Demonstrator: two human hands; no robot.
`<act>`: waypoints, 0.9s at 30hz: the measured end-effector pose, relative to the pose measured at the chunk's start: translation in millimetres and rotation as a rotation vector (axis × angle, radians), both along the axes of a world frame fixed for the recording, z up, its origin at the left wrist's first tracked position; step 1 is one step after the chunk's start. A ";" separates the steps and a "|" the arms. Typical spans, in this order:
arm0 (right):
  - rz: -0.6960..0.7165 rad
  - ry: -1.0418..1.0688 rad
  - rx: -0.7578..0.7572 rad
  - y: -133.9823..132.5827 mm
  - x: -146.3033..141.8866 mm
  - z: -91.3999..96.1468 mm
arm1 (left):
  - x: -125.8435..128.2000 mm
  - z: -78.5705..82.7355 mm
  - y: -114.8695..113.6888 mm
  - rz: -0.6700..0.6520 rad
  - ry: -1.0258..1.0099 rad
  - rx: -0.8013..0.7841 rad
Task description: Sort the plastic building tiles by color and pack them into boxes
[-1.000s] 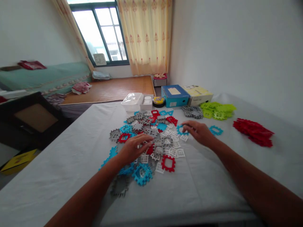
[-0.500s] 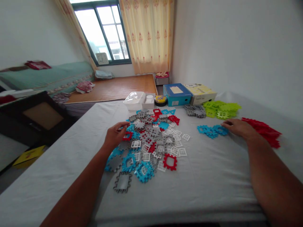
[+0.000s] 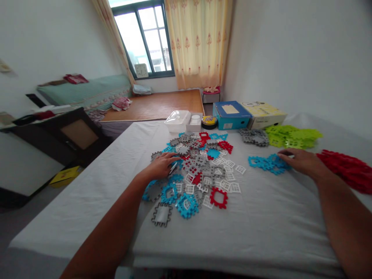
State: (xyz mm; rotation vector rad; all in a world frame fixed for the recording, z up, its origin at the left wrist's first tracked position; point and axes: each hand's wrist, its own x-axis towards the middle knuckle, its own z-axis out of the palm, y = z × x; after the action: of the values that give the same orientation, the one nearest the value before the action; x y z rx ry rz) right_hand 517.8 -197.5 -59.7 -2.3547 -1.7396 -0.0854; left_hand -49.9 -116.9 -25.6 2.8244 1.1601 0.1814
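Note:
My left hand (image 3: 162, 166) reaches into the mixed pile, its fingers curled down among the pieces. A white window piece (image 3: 173, 167) stands tilted against its fingertips; what lies under the palm is hidden. Blue notched tiles (image 3: 167, 192), grey tiles (image 3: 200, 160), red frame tiles (image 3: 218, 198) and small white lattice windows (image 3: 235, 188) make up the pile. My right hand (image 3: 299, 159) rests over the back edge of a small group of blue tiles (image 3: 269, 163). A gap shows between its thumb and fingers, and I see nothing held there.
Sorted heaps of grey tiles (image 3: 254, 137), lime-green tiles (image 3: 293, 136) and red tiles (image 3: 345, 170) lie along the right side. A clear plastic box (image 3: 178, 121), a round tin (image 3: 209, 122), a blue box (image 3: 231, 116) and a yellow box (image 3: 263, 114) line the back.
My left hand has gone down into the pile and covers pieces that showed before; a white window has tipped up. My right hand stays by the blue tiles. The view has turned left.

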 end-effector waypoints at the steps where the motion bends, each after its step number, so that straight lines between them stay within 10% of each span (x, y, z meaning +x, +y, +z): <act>1: 0.016 0.054 -0.024 -0.8 -3.1 2.5 | -2.2 1.8 -0.2 -0.013 0.008 -0.016; 14: -0.014 0.116 0.050 -4.7 -23.8 14.8 | 0.4 5.8 -2.9 0.113 -0.018 0.125; 27: 0.612 0.111 0.079 -5.6 -77.3 11.6 | -5.2 -12.4 16.6 0.052 -0.026 0.137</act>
State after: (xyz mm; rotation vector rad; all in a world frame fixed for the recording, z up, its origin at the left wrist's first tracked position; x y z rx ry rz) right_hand 440.5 -203.2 -48.1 -1.6459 -2.2561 0.0714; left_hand -55.1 -100.3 -38.0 2.9002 1.2637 0.3121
